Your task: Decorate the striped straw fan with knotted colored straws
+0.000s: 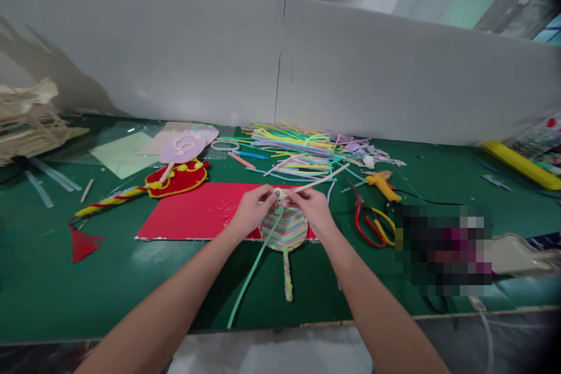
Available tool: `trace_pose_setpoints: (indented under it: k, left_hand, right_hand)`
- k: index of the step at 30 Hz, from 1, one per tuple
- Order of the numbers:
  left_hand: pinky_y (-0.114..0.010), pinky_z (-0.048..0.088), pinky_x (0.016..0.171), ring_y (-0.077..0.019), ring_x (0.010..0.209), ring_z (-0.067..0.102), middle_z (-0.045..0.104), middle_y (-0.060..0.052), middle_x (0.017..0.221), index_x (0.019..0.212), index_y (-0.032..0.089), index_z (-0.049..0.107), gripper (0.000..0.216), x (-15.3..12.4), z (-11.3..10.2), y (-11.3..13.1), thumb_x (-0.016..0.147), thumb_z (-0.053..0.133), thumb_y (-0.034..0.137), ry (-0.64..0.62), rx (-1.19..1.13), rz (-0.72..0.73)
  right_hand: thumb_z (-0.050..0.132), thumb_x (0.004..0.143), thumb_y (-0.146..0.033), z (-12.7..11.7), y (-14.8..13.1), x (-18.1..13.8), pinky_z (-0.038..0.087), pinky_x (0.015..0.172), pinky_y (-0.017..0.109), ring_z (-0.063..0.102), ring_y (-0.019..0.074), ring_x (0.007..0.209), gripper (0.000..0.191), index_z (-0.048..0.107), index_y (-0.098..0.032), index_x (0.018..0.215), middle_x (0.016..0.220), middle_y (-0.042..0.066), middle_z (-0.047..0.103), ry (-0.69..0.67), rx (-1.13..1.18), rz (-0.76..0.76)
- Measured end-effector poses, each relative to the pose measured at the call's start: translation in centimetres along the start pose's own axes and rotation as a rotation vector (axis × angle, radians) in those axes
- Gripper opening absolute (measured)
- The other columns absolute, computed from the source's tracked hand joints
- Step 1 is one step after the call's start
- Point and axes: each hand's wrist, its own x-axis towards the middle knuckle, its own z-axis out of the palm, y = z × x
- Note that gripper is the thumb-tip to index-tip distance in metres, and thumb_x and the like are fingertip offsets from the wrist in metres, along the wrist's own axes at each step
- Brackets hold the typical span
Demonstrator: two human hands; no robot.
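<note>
A round fan (286, 231) with pastel zigzag stripes and a braided handle (287, 280) lies on the table below my hands. Between my fingertips is a cream pipe cleaner (328, 177), curled into a small coil at its left end; its straight part reaches up to the right. My left hand (258, 205) pinches the coil, and my right hand (313, 205) pinches the strip close beside it. From a small curl on the fan, a green pipe cleaner (253, 274) trails toward the table's front edge. Part of the fan's top is hidden by my fingers.
A red board (184, 216) lies under the fan. Behind it is a pile of colourful pipe cleaners (298, 143). To the right are red-and-yellow-handled pliers (372, 225) and a yellow glue gun (384, 187). A red-and-yellow fan (177, 180) with a tassel rests at left.
</note>
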Motion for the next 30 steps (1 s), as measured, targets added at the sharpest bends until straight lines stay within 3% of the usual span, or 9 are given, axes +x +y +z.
trace_pose_setpoints:
  k: [4,9,13,17,22,26,30]
  left_hand:
    - [-0.022,0.040,0.060,-0.0126,0.062,0.052,0.057,0.001,0.062,0.068,0.017,0.053,0.024,-0.1,-0.3,0.5,0.081,0.041,0.034,-0.095,0.136,0.037]
    - [-0.021,0.036,0.057,-0.0130,0.062,0.050,0.056,-0.001,0.065,0.069,0.017,0.055,0.022,-0.1,-1.0,0.2,0.079,0.041,0.030,-0.262,0.254,0.091]
    - [-0.021,0.033,0.054,-0.0123,0.059,0.048,0.055,-0.001,0.065,0.069,0.018,0.057,0.016,-0.1,-1.0,-0.4,0.076,0.044,0.024,-0.302,0.294,0.108]
    - [-0.021,0.038,0.056,-0.0128,0.061,0.050,0.056,-0.001,0.066,0.072,0.017,0.056,0.020,-0.3,-0.5,-0.3,0.079,0.042,0.029,-0.254,0.138,0.054]
    - [-0.023,0.043,0.062,-0.0137,0.069,0.054,0.058,-0.001,0.073,0.077,0.017,0.054,0.018,-0.2,0.3,-0.1,0.078,0.047,0.033,-0.132,-0.049,-0.013]
    - [-0.024,0.044,0.065,-0.0137,0.068,0.057,0.060,-0.002,0.069,0.074,0.016,0.053,0.022,-0.1,0.6,0.0,0.077,0.048,0.037,-0.041,-0.182,-0.070]
    - [-0.023,0.044,0.062,-0.0131,0.063,0.057,0.060,-0.001,0.064,0.070,0.016,0.054,0.026,0.0,0.7,0.2,0.077,0.048,0.040,0.008,-0.208,-0.108]
  right_hand:
    - [0.068,0.060,-0.038,-0.5,-0.3,0.0,0.050,0.063,0.029,0.061,0.0153,0.058,0.025,0.066,-0.015,0.069,0.062,0.002,0.065,-0.018,-0.089,-0.039]
    - [0.067,0.061,-0.040,-1.0,-0.8,-0.3,0.049,0.059,0.029,0.060,0.0153,0.056,0.028,0.068,-0.014,0.072,0.063,0.003,0.066,-0.160,-0.212,0.011]
    - [0.067,0.061,-0.041,-1.4,-1.1,-0.5,0.048,0.061,0.029,0.060,0.0154,0.059,0.031,0.069,-0.013,0.076,0.065,0.004,0.067,-0.242,-0.286,0.037]
    - [0.066,0.062,-0.042,-1.5,-1.2,-0.5,0.049,0.062,0.030,0.061,0.0159,0.061,0.034,0.068,-0.013,0.079,0.068,0.005,0.067,-0.243,-0.220,0.030]
    - [0.066,0.062,-0.040,-0.7,-0.5,-0.3,0.050,0.063,0.030,0.062,0.0174,0.063,0.030,0.068,-0.014,0.077,0.069,0.005,0.067,-0.098,-0.150,-0.068]
    - [0.065,0.064,-0.040,0.2,0.2,-0.2,0.050,0.063,0.030,0.061,0.0180,0.063,0.028,0.067,-0.014,0.075,0.067,0.005,0.066,-0.005,-0.126,-0.130]
    - [0.064,0.065,-0.041,0.4,0.4,-0.3,0.050,0.065,0.032,0.062,0.0186,0.064,0.028,0.067,-0.015,0.073,0.067,0.005,0.067,-0.006,-0.093,-0.117]
